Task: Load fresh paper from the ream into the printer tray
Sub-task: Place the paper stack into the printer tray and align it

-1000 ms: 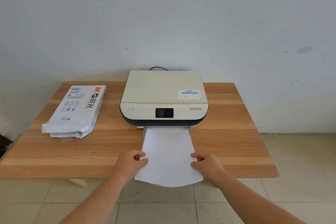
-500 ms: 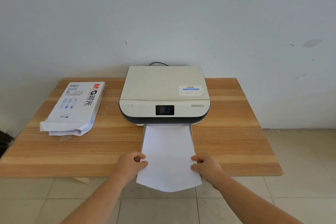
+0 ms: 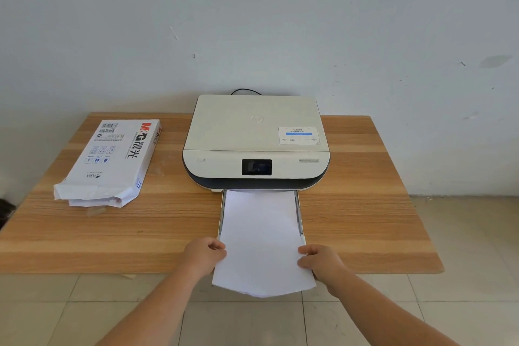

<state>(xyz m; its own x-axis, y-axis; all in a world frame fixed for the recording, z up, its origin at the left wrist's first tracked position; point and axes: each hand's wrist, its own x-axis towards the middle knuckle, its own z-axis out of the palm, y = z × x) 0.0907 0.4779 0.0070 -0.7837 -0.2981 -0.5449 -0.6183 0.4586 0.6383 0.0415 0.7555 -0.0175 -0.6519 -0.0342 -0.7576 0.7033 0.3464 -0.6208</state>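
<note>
A cream printer (image 3: 255, 137) with a dark front band stands at the back middle of the wooden table (image 3: 365, 205). Its paper tray (image 3: 298, 213) is pulled out toward me. A stack of white paper (image 3: 261, 239) lies in the tray, its near end hanging past the table's front edge. My left hand (image 3: 203, 254) grips the stack's left edge and my right hand (image 3: 320, 261) grips its right edge. The opened white ream wrapper (image 3: 112, 160) lies flat on the table's left side.
A black cable (image 3: 245, 91) leaves the printer's back toward the grey wall. Bare wood shows on the table to the right of the printer. Beige floor tiles (image 3: 463, 247) lie below and to the right.
The paper stack has slid a little further into the tray with both hands still gripping its edges. My view has shifted slightly.
</note>
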